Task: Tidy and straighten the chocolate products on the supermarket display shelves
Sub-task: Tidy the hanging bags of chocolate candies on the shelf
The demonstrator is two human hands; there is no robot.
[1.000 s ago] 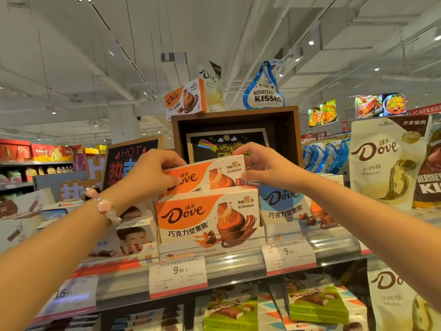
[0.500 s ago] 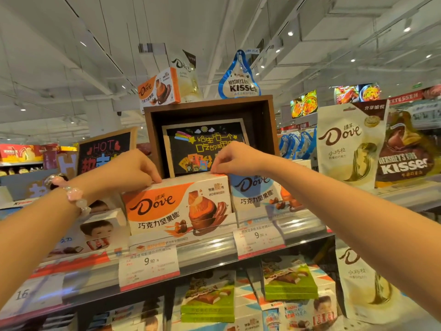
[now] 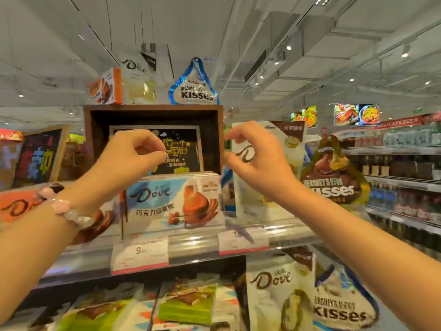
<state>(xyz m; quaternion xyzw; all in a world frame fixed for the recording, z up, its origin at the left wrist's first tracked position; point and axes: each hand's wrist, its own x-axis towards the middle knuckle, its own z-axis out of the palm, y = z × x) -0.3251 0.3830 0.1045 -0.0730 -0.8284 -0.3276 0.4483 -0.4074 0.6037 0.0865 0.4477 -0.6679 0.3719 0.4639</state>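
A blue-and-white Dove box [image 3: 171, 201] stands at the front of the top shelf [image 3: 195, 244], centred below my hands. My left hand [image 3: 133, 161] hovers above its left end with loosely curled fingers and holds nothing. My right hand [image 3: 257, 161] is raised just right of the box, thumb and fingers apart, empty, in front of a white Dove pouch [image 3: 248, 199]. An orange Dove box [image 3: 19, 206] sits at the far left, partly hidden by my left wrist. The picture is motion-blurred.
A brown wooden display crate [image 3: 152, 115] stands behind the boxes, with a Kisses bag [image 3: 194, 89] and Dove packs on top. A brown Hershey's Kisses bag [image 3: 334, 185] is on the right. Green boxes [image 3: 186, 306] and pouches fill the lower shelf. Price tags [image 3: 140, 254] line the rail.
Both hands have let go of the orange Dove box and lifted off it. The view has swung right, bringing the blue Dove box to the centre.
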